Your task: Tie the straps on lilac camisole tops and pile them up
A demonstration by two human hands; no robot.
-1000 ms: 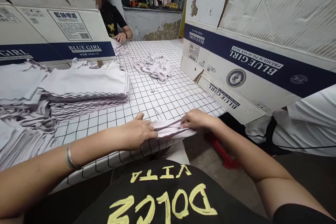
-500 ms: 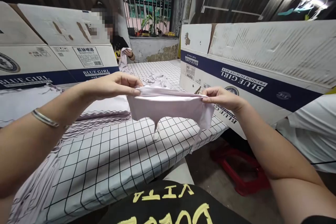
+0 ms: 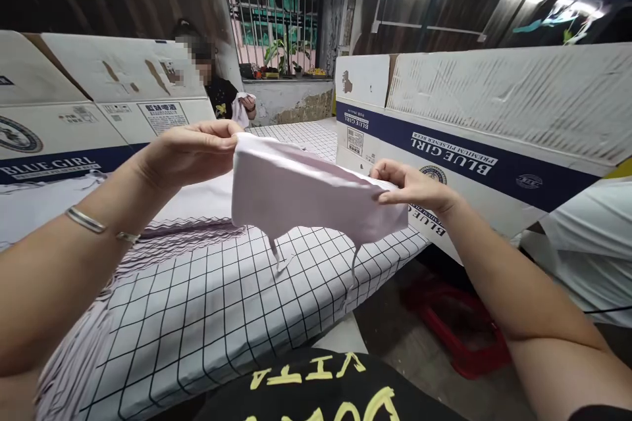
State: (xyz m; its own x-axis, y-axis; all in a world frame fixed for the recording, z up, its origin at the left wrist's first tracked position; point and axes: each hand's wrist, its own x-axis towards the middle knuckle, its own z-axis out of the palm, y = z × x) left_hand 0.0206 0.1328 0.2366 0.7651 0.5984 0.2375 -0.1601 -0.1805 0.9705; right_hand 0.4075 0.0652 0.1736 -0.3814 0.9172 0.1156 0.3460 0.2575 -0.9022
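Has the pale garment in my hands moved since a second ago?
Yes, upward: the pale garment was down at the near edge of the checkered tablecloth; now it is held above it.

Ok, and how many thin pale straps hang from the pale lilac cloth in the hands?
2: the left strap hangs nearer the left hand, the right strap nearer the right hand, both below the pale lilac cloth. Others may be hidden behind it.
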